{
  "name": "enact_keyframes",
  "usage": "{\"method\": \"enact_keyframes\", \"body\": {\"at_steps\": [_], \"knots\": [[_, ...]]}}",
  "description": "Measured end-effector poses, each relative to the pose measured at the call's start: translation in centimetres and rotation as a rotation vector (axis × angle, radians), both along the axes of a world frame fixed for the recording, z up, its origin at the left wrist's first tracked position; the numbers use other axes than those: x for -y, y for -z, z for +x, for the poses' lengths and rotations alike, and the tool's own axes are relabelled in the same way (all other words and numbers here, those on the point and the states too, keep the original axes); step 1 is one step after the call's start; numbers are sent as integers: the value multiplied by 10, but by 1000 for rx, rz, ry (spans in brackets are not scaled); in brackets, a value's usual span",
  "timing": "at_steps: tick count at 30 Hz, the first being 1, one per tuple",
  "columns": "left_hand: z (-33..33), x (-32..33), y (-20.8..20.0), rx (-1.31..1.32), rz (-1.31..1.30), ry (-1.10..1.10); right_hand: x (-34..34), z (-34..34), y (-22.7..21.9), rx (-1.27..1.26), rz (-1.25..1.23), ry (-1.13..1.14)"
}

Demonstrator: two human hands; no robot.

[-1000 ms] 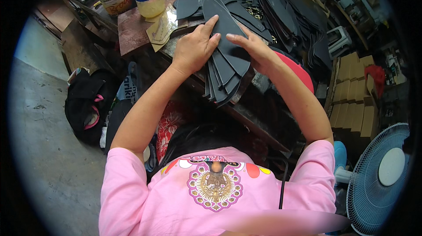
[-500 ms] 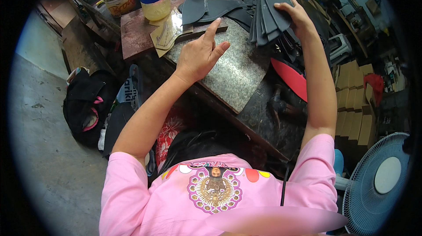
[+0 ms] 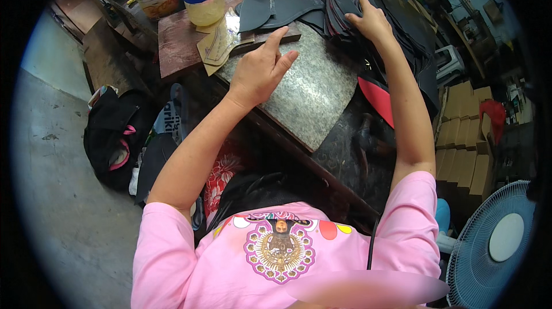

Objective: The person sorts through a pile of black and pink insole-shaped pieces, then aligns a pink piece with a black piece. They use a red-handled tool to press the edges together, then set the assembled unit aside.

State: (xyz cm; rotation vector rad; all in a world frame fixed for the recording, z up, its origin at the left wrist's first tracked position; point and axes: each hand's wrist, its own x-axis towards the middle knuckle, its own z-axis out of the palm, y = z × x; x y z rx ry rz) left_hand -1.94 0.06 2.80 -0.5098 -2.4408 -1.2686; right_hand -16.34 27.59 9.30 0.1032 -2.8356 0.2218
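My right hand (image 3: 374,22) is at the back right, thumb and index finger spread apart, beside a stack of dark grey cut pieces (image 3: 338,11). Its fingertips are at the edge of the stack; whether they touch it is hard to tell. Over the speckled stone slab (image 3: 313,90) my left hand (image 3: 259,73) hovers with index finger and thumb stretched out and nothing between them. Its other fingers are curled. Just beyond the left fingertips lie more curved dark grey pieces (image 3: 256,7), two of them overlapping.
A blue-rimmed jar (image 3: 202,7) and brown paper templates (image 3: 218,47) stand left of the slab. A red piece (image 3: 376,102) lies by my right forearm, with a dark hammer-like tool (image 3: 365,136) nearby. Stacked cardboard boxes (image 3: 460,136) and a fan (image 3: 489,251) are at right.
My right hand has let go of the fanned dark pieces, which now lie lower on the pile. It has shifted slightly left. My left hand has barely moved.
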Motion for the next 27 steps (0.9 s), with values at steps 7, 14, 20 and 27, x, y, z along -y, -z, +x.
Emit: {"method": "enact_keyframes", "body": {"at_steps": [7,14,20,27], "knots": [[-3,0,2,-78,5,-19,21,150,1,14,-164,-503],[1,-1,7,-191,-17,-61,60,220,36,-31,-23,-551],[1,2,12,-191,99,-53,59,219,55,-171,59,-575],[34,15,32,-448,-141,-77,56,211,60,-212,82,-588]]}}
